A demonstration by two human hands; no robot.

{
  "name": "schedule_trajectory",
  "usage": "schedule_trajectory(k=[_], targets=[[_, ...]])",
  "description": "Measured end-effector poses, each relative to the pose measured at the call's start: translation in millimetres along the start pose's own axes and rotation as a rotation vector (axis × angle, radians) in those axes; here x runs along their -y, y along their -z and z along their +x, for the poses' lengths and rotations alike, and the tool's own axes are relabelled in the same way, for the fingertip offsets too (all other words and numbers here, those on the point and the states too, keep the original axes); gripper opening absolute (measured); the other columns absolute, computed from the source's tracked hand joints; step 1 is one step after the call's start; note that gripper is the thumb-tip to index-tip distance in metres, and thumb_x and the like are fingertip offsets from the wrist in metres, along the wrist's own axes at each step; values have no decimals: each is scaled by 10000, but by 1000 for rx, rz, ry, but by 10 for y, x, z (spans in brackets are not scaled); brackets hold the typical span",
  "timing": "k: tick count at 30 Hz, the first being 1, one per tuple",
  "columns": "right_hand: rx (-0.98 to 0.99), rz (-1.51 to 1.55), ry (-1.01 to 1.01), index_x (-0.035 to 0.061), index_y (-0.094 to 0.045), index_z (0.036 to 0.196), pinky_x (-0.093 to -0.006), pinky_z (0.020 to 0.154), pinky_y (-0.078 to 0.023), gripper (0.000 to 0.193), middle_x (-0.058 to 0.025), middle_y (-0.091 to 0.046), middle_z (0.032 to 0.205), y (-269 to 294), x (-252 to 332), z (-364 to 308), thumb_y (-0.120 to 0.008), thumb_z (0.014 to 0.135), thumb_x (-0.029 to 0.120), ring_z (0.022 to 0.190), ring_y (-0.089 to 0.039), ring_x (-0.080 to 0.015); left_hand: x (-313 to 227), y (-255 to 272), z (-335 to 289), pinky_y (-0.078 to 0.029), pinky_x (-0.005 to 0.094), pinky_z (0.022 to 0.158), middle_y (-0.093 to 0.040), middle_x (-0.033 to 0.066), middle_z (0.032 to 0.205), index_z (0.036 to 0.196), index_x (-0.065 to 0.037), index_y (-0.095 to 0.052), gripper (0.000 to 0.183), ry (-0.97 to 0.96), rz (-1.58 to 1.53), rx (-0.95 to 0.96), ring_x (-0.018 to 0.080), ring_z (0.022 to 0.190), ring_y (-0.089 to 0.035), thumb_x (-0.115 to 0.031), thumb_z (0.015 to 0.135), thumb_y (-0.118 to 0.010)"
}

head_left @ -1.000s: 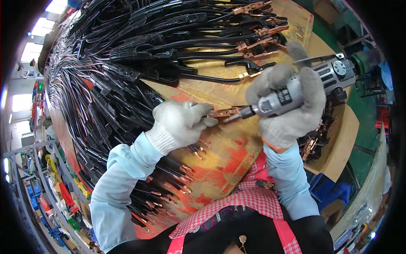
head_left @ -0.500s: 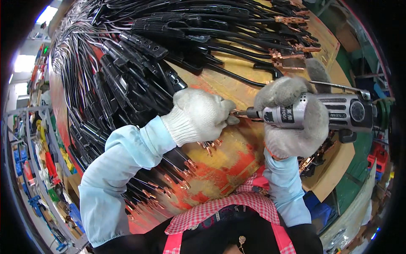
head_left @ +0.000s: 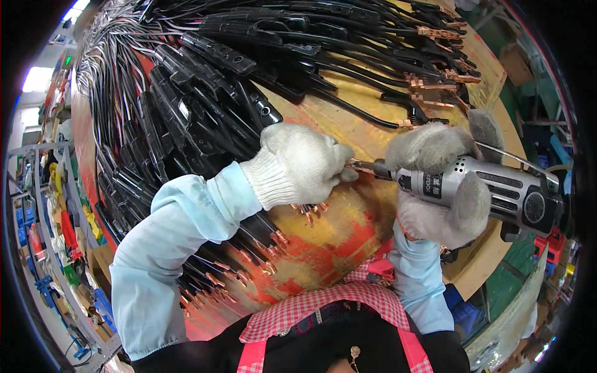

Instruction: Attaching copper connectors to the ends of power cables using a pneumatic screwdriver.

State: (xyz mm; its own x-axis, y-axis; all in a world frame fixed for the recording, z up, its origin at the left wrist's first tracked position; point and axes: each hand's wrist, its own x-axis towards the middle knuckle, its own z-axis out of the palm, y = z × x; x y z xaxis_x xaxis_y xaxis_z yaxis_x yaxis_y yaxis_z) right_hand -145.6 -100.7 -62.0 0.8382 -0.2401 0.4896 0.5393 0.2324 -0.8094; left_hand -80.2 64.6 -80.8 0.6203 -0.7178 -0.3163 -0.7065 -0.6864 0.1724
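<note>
My right hand (head_left: 435, 149), in a grey-soiled knitted glove, wraps round the body of a silver straight-bodied power tool (head_left: 497, 186). The tool lies nearly level, its nose toward the left and its rear sloping down to the right. My left hand (head_left: 308, 161), in a white knitted glove, is closed at the tool's tip. Its fingertips pinch a small copper-coloured piece (head_left: 360, 166), mostly hidden, where the tool's thin bit meets it. Just left of that hand lie black plastic handles (head_left: 205, 121) with cables. Copper ends (head_left: 311, 211) show below it.
Many black handles with copper jaws (head_left: 435, 81) cover the far side of the worn yellow and red tabletop (head_left: 348, 248). Grey cables (head_left: 106, 56) bunch at the far left. A cardboard piece (head_left: 485, 261) stands at the right edge; shelving (head_left: 50, 248) stands at left.
My right hand and the power tool have shifted slightly right, and the tool's rear end has dipped. My left hand stays closed at the tip, a little further right in view.
</note>
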Motion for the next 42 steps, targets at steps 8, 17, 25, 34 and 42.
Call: schedule_trajectory(k=[8, 17, 25, 34, 42], targets=[[11, -7, 7, -24, -562, 1152, -376, 582, -505, 343, -155, -621, 849, -31, -13, -13, -568, 920, 229, 684, -603, -247, -12, -28, 5, -499, 431, 479, -695, 42, 713, 969, -231, -720, 220, -1, -33, -38, 278, 619, -686, -339, 783, -674], [42, 11, 24, -22, -547, 1184, -375, 603, -516, 351, -164, -626, 873, -53, -2, -54, -575, 909, 195, 706, -610, -251, -3, -109, -37, -502, 433, 488, -692, 42, 720, 940, -211, -701, 237, -9, -75, -118, 280, 635, -686, -323, 733, -680], [-56, -6, -19, -20, -535, 1213, -373, 621, -525, 366, -173, -631, 895, 67, -47, -146, -581, 899, 164, 726, -617, -254, 1, -97, -22, -511, 431, 516, -693, 30, 725, 917, -206, -692, 206, -29, -48, -180, 290, 666, -690, -259, 718, -685], [-692, -29, -497, 36, -631, 1127, -301, 453, -469, 337, -71, -615, 753, 1232, 431, -521, -670, 897, 279, 544, -589, -171, -72, -132, -11, -538, 409, 621, -712, 99, 822, 939, -143, -737, 239, -29, -57, -364, 315, 742, -696, -373, 913, -677], [-756, -1524, -1060, 83, -532, 1394, -422, 772, -543, 697, -158, -666, 1119, 2777, 412, -2079, -709, 848, 480, 868, -672, -296, -192, 67, 1129, -531, 275, 706, -720, 111, 858, 1177, -11, -657, 316, -16, -657, -1009, 136, 741, -675, -215, 940, -704]])
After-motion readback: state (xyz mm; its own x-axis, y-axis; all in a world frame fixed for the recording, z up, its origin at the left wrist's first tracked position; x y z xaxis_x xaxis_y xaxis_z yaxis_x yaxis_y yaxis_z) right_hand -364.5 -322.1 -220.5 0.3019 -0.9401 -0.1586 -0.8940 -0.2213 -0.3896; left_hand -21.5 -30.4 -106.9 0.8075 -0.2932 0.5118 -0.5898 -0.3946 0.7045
